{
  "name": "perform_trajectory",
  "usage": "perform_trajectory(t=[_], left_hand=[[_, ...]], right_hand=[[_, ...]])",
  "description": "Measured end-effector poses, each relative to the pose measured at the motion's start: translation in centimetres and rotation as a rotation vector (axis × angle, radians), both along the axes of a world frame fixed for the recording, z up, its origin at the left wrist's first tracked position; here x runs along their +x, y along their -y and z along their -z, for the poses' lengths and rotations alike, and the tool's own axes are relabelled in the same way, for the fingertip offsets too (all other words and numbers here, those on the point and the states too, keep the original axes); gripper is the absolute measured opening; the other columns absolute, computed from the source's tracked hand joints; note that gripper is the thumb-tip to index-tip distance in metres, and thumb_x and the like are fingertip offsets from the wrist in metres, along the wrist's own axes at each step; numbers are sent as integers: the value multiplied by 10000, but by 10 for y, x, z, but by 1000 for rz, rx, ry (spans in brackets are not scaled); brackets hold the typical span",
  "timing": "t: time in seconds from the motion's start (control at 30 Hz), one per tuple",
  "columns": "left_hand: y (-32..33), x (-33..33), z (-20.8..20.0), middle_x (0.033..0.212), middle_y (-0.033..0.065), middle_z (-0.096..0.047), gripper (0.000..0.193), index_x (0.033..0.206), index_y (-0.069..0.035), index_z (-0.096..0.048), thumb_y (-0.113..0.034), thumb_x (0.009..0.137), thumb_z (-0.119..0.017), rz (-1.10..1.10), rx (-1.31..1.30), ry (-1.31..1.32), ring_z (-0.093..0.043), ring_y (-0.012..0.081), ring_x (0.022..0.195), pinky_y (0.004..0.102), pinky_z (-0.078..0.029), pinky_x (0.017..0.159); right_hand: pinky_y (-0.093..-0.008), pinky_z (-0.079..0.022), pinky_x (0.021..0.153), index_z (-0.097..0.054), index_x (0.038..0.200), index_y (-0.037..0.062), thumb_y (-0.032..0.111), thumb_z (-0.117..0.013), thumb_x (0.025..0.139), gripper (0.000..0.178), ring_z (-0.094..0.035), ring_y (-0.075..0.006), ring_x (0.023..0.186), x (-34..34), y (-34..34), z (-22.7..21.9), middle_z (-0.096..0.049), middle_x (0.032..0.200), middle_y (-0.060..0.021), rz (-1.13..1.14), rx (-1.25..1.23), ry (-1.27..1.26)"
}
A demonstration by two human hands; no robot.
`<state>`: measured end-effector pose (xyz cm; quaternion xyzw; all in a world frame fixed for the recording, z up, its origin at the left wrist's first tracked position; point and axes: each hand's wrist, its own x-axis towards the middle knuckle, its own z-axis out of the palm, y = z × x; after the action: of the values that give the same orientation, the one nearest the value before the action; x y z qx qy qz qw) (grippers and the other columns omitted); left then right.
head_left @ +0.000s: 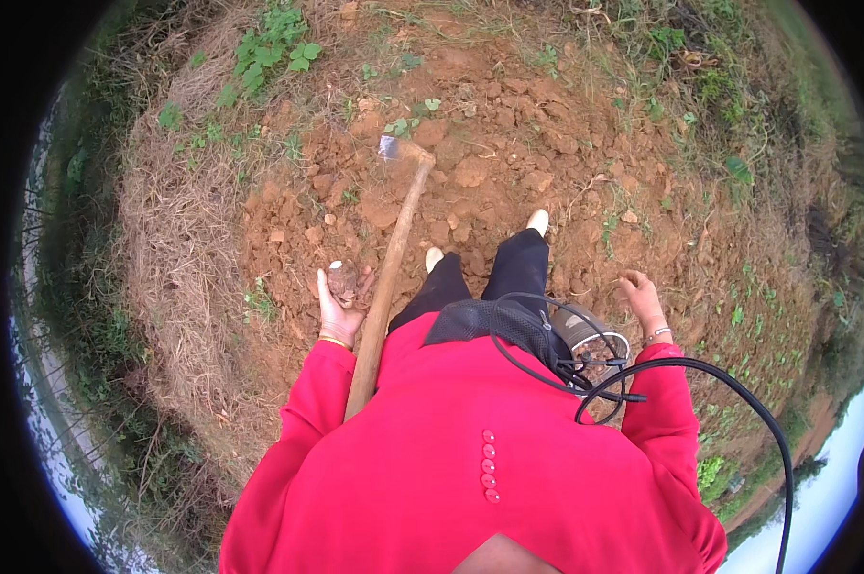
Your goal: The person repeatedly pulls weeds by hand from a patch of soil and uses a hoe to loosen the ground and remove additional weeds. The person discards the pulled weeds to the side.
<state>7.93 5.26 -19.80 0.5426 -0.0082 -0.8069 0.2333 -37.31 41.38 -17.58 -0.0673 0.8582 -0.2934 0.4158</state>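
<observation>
My left hand [338, 314], palm turned up, holds a brown soil-covered tuber [342, 284] with a small white spot at its top. Against my left arm leans a hoe, its long wooden handle [392, 263] slanting away from me. The metal hoe blade [388, 147] rests on the broken soil ahead. My right hand [642, 295] hangs over the ground on the right, fingers loosely bent and apart, with nothing seen in it. Close to that hand, by my right leg, stands a bucket [577, 327]; cables partly hide its contents.
Loose reddish soil [508, 143] with clods lies ahead and around my light-coloured shoes [538, 222]. Dry grass [178, 230] covers the left side. Green weeds [269, 48] grow at the far left. A black cable [738, 383] loops across my right side.
</observation>
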Motion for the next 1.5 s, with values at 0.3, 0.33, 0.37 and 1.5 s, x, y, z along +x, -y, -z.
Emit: perform_trajectory(t=[0.3, 0.33, 0.37, 1.5], left_hand=[[33, 6, 1, 808, 24, -578, 594, 1029, -63, -581, -565, 722, -659, 817, -325, 449, -466, 127, 595, 259, -376, 529], [38, 12, 15, 801, 19, -592, 549, 1031, -81, -581, -550, 752, -640, 815, -385, 408, -504, 141, 631, 275, -393, 543], [46, 16, 1, 879, 28, -601, 534, 1070, -90, -572, -532, 774, -625, 550, -405, 339, -523, 151, 722, 296, -404, 592], [-35, 26, 7, 1213, 195, -517, 825, 1343, -5, -333, -258, 692, -773, 938, -455, 289, -511, 265, 1108, 347, -404, 946]], right_hand=[[-290, -531, 591, -537, 1129, -11, 125, -549, 869, 294, -648, -182, 771, 0, 59, -6, -649, 932, -113, -145, 31, 106], [-290, -532, 589, -538, 1122, -16, 120, -548, 865, 291, -647, -180, 758, 2, 60, -4, -650, 925, -119, -140, 50, 127], [-285, -529, 573, -540, 1111, -17, 116, -548, 862, 282, -644, -174, 737, 4, 61, -1, -650, 916, -120, -167, 58, 110], [-282, -513, 541, -548, 1101, -15, 134, -558, 853, 289, -640, -173, 682, -11, 165, 2, -649, 885, -104, -467, 129, 81]])
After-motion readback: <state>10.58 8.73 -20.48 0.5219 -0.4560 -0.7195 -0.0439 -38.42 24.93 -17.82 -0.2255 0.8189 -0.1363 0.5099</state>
